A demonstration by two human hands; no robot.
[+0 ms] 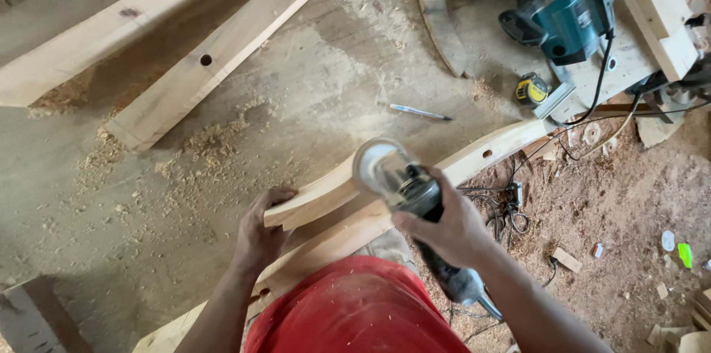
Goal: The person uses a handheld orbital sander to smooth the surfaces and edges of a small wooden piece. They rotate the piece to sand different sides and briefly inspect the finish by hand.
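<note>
Underfoot, the dusty plywood floor (311, 86) carries two long pale timber beams with drilled holes (222, 49) and a teal electric router (570, 8), while nearer lies the curved pale wooden rail (444, 168), resting across a second plank at the person's knees. Sanding it well, I'd judge, means keeping the disc flat and moving with the curve. The left hand (259, 231) is clamped over the rail's near end, fingers curled, and the right hand (448, 227) is wrapped fully round the grey angle grinder (404, 182), whose disc sits on the rail.
</note>
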